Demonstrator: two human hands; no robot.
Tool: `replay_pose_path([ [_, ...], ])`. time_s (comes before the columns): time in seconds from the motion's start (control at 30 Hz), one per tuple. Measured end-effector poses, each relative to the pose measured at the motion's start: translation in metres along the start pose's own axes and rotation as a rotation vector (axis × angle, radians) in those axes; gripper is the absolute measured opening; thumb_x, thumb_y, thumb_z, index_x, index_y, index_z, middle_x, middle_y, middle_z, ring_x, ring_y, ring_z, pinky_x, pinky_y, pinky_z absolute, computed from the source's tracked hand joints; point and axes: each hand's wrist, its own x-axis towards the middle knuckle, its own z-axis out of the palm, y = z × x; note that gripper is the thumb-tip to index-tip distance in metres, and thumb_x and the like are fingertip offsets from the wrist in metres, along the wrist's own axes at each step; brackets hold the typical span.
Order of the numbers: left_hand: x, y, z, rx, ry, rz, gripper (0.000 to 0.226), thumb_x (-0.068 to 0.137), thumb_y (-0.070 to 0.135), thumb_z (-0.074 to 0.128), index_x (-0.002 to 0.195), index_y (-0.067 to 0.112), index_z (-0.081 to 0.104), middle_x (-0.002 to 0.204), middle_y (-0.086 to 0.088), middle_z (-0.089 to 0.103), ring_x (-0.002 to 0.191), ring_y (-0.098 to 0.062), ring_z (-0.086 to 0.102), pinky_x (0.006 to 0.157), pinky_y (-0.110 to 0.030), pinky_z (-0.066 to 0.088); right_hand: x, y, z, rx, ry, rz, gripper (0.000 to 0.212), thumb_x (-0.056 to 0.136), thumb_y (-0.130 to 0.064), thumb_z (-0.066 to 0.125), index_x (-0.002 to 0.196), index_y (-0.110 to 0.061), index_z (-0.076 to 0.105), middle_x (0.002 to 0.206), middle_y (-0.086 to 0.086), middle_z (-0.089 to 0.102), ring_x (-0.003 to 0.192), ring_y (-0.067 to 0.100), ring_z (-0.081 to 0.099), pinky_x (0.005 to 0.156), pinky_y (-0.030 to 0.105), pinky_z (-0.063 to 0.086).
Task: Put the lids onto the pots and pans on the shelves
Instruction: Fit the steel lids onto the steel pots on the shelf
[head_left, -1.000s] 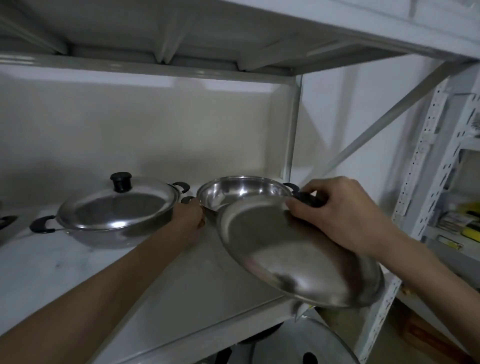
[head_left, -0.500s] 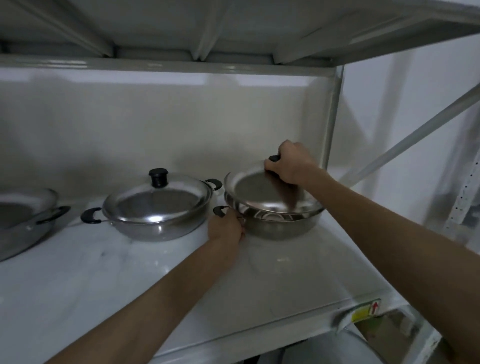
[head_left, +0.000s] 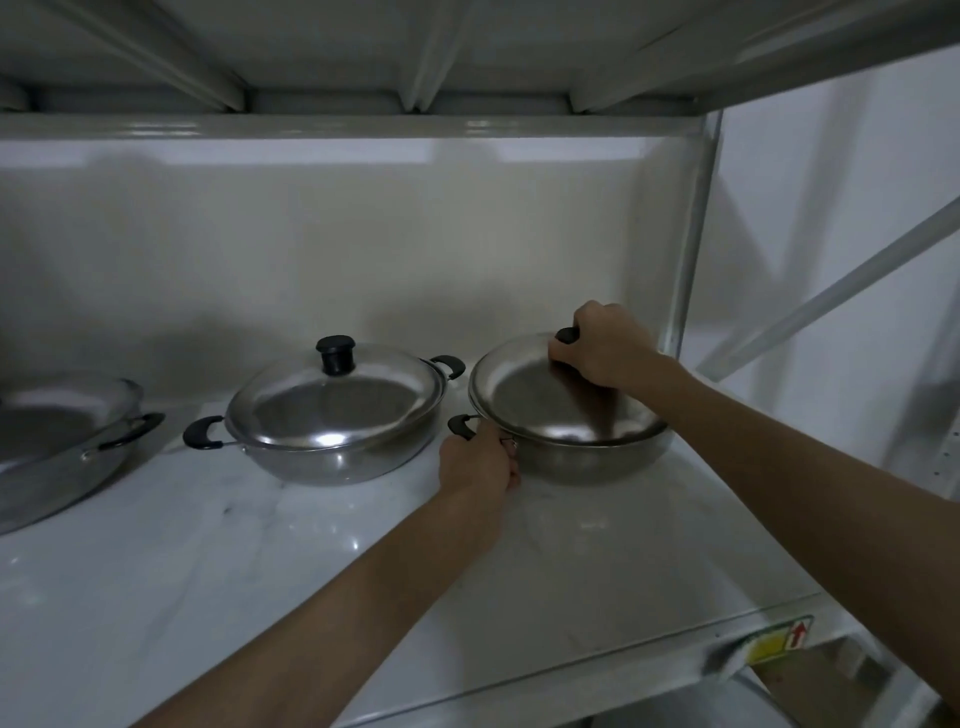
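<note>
A steel lid (head_left: 535, 392) lies on the right pan (head_left: 587, 460), tipped slightly up at the back. My right hand (head_left: 605, 348) is closed around the lid's black knob. My left hand (head_left: 478, 465) grips the pan's near black side handle (head_left: 460, 425). Left of it stands a second steel pan (head_left: 332, 457) with its lid (head_left: 332, 400) seated and a black knob on top. At the far left an uncovered steel pan (head_left: 57, 452) sits partly out of view.
All three pans rest on a white marble-look shelf (head_left: 260, 561) with a metal front edge bearing a yellow label (head_left: 774, 644). An upper shelf (head_left: 363, 124) hangs overhead. A white upright post (head_left: 693, 249) and a diagonal brace (head_left: 841, 280) stand right of the covered pan.
My right hand carried the lid from the shelf's front edge up onto the right pan and has settled it lower. My left hand stayed at the pan's handle.
</note>
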Motion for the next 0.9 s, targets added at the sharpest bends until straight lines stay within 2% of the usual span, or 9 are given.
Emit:
replay_pose_path([
  [0.1, -0.001, 0.001, 0.000, -0.011, -0.004, 0.009, 0.005, 0.094, 0.010, 0.046, 0.094, 0.007, 0.049, 0.057, -0.003, 0.048, 0.045, -0.012, 0.039, 0.036, -0.020, 0.036, 0.001, -0.001, -0.002, 0.017, 0.003, 0.000, 0.038, 0.082, -0.040, 0.065, 0.075, -0.009, 0.045, 0.084, 0.013, 0.054, 0.077, 0.032, 0.055, 0.061, 0.033, 0.039],
  [0.23, -0.004, 0.003, -0.001, -0.012, -0.005, -0.001, 0.007, 0.095, 0.010, 0.047, 0.092, 0.006, 0.052, 0.058, -0.004, 0.049, 0.043, -0.011, 0.039, 0.035, -0.019, 0.036, 0.002, -0.002, -0.003, 0.023, -0.006, 0.010, 0.037, 0.080, -0.039, 0.068, 0.082, -0.007, 0.049, 0.087, 0.013, 0.054, 0.079, 0.032, 0.055, 0.062, 0.033, 0.040],
  [0.37, -0.005, 0.003, -0.001, -0.024, -0.004, -0.009, 0.008, 0.095, 0.010, 0.047, 0.093, 0.005, 0.052, 0.057, -0.004, 0.050, 0.035, -0.009, 0.040, 0.035, -0.019, 0.036, 0.000, -0.003, -0.002, 0.012, -0.006, 0.011, 0.038, 0.082, -0.040, 0.067, 0.082, -0.006, 0.049, 0.089, 0.015, 0.055, 0.079, 0.033, 0.054, 0.062, 0.033, 0.040],
  [0.47, -0.006, 0.002, -0.001, -0.021, -0.011, -0.020, 0.009, 0.095, 0.012, 0.047, 0.091, 0.006, 0.052, 0.058, -0.004, 0.050, 0.039, -0.010, 0.040, 0.036, -0.020, 0.036, -0.001, -0.002, -0.002, 0.018, -0.014, 0.015, 0.038, 0.084, -0.042, 0.064, 0.084, -0.007, 0.050, 0.092, 0.016, 0.057, 0.081, 0.034, 0.055, 0.064, 0.034, 0.040],
  [0.6, -0.011, 0.005, -0.004, -0.041, -0.063, -0.084, 0.020, 0.095, 0.015, 0.050, 0.077, 0.006, 0.052, 0.058, -0.006, 0.050, 0.040, -0.013, 0.042, 0.036, -0.021, 0.037, -0.005, -0.001, -0.005, -0.029, -0.045, 0.002, 0.048, 0.085, -0.056, 0.060, 0.078, -0.009, 0.048, 0.090, 0.015, 0.060, 0.079, 0.032, 0.056, 0.063, 0.033, 0.039],
  [0.7, -0.024, 0.011, -0.013, -0.050, -0.160, -0.144, 0.015, 0.095, 0.015, 0.051, 0.084, 0.005, 0.052, 0.061, -0.009, 0.048, 0.048, -0.017, 0.044, 0.035, -0.020, 0.039, -0.023, -0.004, -0.011, -0.097, -0.029, 0.024, 0.059, 0.085, -0.067, 0.052, 0.092, -0.008, 0.044, 0.090, 0.011, 0.052, 0.080, 0.029, 0.052, 0.065, 0.033, 0.037],
  [0.77, -0.039, 0.017, -0.025, 0.010, -0.227, -0.135, 0.014, 0.094, 0.017, 0.054, 0.086, 0.006, 0.052, 0.062, -0.009, 0.049, 0.049, -0.016, 0.046, 0.037, -0.020, 0.040, -0.042, -0.006, -0.016, -0.088, 0.059, 0.046, 0.059, 0.089, -0.061, 0.052, 0.106, -0.005, 0.047, 0.098, 0.015, 0.052, 0.086, 0.033, 0.053, 0.067, 0.035, 0.039],
  [0.83, -0.061, 0.023, -0.039, 0.102, -0.293, -0.093, 0.012, 0.092, 0.017, 0.055, 0.086, 0.006, 0.054, 0.064, -0.008, 0.053, 0.049, -0.015, 0.048, 0.039, -0.020, 0.043, -0.065, -0.005, -0.022, -0.001, 0.180, 0.065, 0.051, 0.093, -0.047, 0.054, 0.112, 0.000, 0.055, 0.108, 0.019, 0.061, 0.096, 0.037, 0.059, 0.072, 0.037, 0.043],
  [0.9, -0.089, 0.028, -0.055, 0.184, -0.353, -0.032, 0.011, 0.092, 0.015, 0.054, 0.089, 0.005, 0.057, 0.064, -0.008, 0.057, 0.049, -0.014, 0.050, 0.042, -0.021, 0.044, -0.093, -0.002, -0.027, 0.141, 0.259, 0.049, 0.039, 0.093, -0.032, 0.053, 0.097, 0.004, 0.065, 0.097, 0.021, 0.069, 0.089, 0.039, 0.063, 0.073, 0.038, 0.049],
])
